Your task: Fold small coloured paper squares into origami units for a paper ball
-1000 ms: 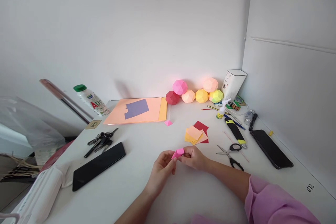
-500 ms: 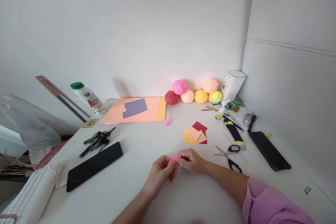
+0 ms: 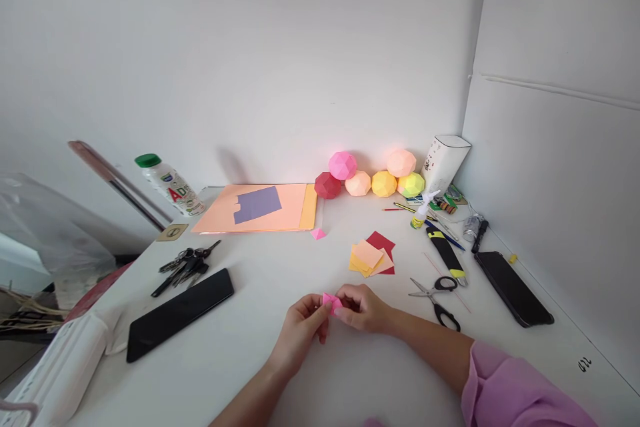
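Observation:
A small folded piece of pink paper [image 3: 331,303] is pinched between my two hands, above the front middle of the white table. My left hand [image 3: 303,325] grips its left side with thumb and fingers. On its right side, my right hand [image 3: 363,309] is closed with thumb and forefinger at the paper's edge. Beyond my hands lies a loose stack of orange, yellow and red paper squares [image 3: 370,258]. Another small folded pink paper piece [image 3: 319,233] rests on the table farther back.
Scissors [image 3: 434,293], a utility knife [image 3: 446,253] and a glue bottle [image 3: 423,212] are on the right. Faceted paper balls [image 3: 383,183] line the wall. Keys [image 3: 187,265] and a black phone [image 3: 180,315] lie left, another phone [image 3: 513,288] far right.
The pink paper has been turned between my fingers and now shows a broader, pointed folded face. My right hand has shifted slightly; the things on the table stay put.

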{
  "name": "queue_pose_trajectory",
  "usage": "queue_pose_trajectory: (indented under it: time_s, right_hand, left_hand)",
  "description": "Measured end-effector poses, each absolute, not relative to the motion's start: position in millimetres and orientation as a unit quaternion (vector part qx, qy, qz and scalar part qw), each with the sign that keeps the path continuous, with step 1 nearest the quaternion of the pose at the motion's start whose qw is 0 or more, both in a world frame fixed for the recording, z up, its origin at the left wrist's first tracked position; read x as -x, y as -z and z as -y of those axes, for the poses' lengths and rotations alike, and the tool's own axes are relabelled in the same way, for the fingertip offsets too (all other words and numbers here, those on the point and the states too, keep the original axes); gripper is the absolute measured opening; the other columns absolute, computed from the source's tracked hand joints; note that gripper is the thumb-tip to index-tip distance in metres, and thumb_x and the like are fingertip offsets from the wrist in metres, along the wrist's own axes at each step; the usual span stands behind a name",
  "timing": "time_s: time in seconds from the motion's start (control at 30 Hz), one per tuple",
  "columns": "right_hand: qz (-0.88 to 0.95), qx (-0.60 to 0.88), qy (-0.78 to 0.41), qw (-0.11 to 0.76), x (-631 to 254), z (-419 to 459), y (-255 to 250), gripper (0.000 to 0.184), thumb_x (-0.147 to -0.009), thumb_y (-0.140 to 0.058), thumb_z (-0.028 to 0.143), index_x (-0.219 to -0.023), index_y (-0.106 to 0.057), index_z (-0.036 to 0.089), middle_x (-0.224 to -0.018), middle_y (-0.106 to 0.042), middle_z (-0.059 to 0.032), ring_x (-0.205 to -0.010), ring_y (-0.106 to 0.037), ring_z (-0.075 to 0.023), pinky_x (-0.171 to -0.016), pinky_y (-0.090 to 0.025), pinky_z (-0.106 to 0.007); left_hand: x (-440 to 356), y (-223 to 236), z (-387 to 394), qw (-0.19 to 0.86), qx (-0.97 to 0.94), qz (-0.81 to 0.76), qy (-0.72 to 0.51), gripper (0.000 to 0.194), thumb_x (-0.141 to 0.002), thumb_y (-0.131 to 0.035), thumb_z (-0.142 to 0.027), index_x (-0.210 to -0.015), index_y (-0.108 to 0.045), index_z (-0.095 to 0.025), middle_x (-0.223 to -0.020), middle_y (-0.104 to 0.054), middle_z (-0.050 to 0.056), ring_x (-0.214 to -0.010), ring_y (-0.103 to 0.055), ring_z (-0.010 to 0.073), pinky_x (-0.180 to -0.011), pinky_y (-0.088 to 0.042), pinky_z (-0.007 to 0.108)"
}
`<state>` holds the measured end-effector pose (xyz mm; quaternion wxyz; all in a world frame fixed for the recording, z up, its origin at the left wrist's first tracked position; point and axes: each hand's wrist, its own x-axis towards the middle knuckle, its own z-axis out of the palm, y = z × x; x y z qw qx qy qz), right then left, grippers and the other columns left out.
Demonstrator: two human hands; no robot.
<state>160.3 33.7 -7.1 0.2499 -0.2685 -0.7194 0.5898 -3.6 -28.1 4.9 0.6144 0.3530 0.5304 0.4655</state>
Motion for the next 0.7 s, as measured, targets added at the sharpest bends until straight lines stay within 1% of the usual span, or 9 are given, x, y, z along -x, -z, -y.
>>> queue_pose_trajectory:
  time_s: [0.03, 0.1, 0.2, 0.33, 0.43, 0.5, 0.57, 0.7]
  right_hand:
    - [0.705, 0.272, -0.602, 0.258, -160.5, -33.6, 7.2, 0.016, -0.078, -0.057, 0.028, -0.074, -0.045, 0.017, -0.058, -0.039, 0.0069, -0.049, -0.031, -0.0058, -0.045, -0.026, -0.019]
    - [0.673, 0.284, -0.628, 0.269, -160.9, -34.1, 9.2, 0.019, -0.078, -0.06, 0.028, -0.081, -0.044, 0.018, -0.06, -0.043, 0.007, -0.048, -0.035, -0.0057, -0.044, -0.029, -0.019]
    - [0.646, 0.287, -0.655, 0.268, -161.4, -36.2, 15.4, 0.022, -0.077, -0.062, 0.029, -0.08, -0.043, 0.019, -0.061, -0.05, 0.0059, -0.046, -0.041, -0.0061, -0.044, -0.034, -0.019]
    - [0.657, 0.297, -0.632, 0.284, -161.0, -39.2, 21.8, 0.016, -0.077, -0.061, 0.03, -0.079, -0.054, 0.016, -0.062, -0.055, 0.0028, -0.047, -0.047, -0.0076, -0.044, -0.039, -0.02]
    - [0.656, 0.302, -0.616, 0.315, -160.4, -40.2, 22.6, 0.014, -0.079, -0.059, 0.029, -0.082, -0.06, 0.016, -0.062, -0.055, 0.0024, -0.046, -0.049, -0.0079, -0.045, -0.041, -0.021]
    - [0.658, 0.3, -0.607, 0.328, -159.8, -39.7, 22.2, 0.012, -0.079, -0.058, 0.026, -0.082, -0.062, 0.016, -0.061, -0.055, 0.0023, -0.045, -0.049, -0.0079, -0.045, -0.04, -0.021]
    - [0.674, 0.295, -0.589, 0.334, -159.0, -38.4, 21.5, 0.011, -0.078, -0.056, 0.02, -0.082, -0.064, 0.015, -0.062, -0.056, 0.0016, -0.045, -0.049, -0.0078, -0.044, -0.039, -0.021]
    - [0.725, 0.263, -0.527, 0.356, -155.9, -36.2, 19.8, 0.017, -0.073, -0.053, 0.011, -0.081, -0.068, 0.016, -0.068, -0.06, -0.0012, -0.047, -0.045, -0.0072, -0.044, -0.036, -0.021]
  left_hand:
    - [3.8, -4.3, 28.3, 0.62, -0.351, -0.529, -0.46, 0.033, -0.069, -0.069, -0.047, -0.069, -0.058, -0.015, -0.046, -0.052, -0.003, -0.041, -0.043, 0.009, -0.043, -0.036, 0.021]
    - [4.0, -3.5, 28.7, 0.632, -0.348, -0.525, -0.451, 0.033, -0.069, -0.069, -0.047, -0.068, -0.057, -0.016, -0.047, -0.053, -0.002, -0.041, -0.044, 0.0097, -0.043, -0.037, 0.022]
    - [3.6, -3.1, 28.7, 0.632, -0.347, -0.527, -0.45, 0.033, -0.068, -0.07, -0.046, -0.069, -0.056, -0.016, -0.045, -0.052, -0.003, -0.04, -0.043, 0.0094, -0.042, -0.038, 0.022]
    - [3.3, -4.9, 27.7, 0.629, -0.338, -0.533, -0.455, 0.036, -0.071, -0.066, -0.05, -0.072, -0.058, -0.015, -0.047, -0.051, -0.003, -0.041, -0.045, 0.0092, -0.041, -0.038, 0.021]
    - [4.0, -6.5, 27.2, 0.641, -0.33, -0.529, -0.447, 0.037, -0.07, -0.066, -0.051, -0.075, -0.059, -0.015, -0.058, -0.058, -0.001, -0.044, -0.05, 0.0097, -0.041, -0.04, 0.022]
    - [4.4, -6.9, 27.0, 0.644, -0.329, -0.527, -0.447, 0.037, -0.069, -0.067, -0.05, -0.074, -0.058, -0.015, -0.065, -0.06, 0.001, -0.045, -0.052, 0.0094, -0.041, -0.041, 0.022]
    - [4.7, -6.9, 26.9, 0.644, -0.322, -0.527, -0.451, 0.036, -0.069, -0.067, -0.049, -0.071, -0.056, -0.015, -0.065, -0.06, 0.0, -0.044, -0.052, 0.0092, -0.041, -0.041, 0.022]
    - [4.9, -6.6, 26.4, 0.642, -0.305, -0.529, -0.463, 0.036, -0.07, -0.066, -0.049, -0.069, -0.054, -0.016, -0.06, -0.057, -0.002, -0.043, -0.051, 0.0087, -0.039, -0.039, 0.021]
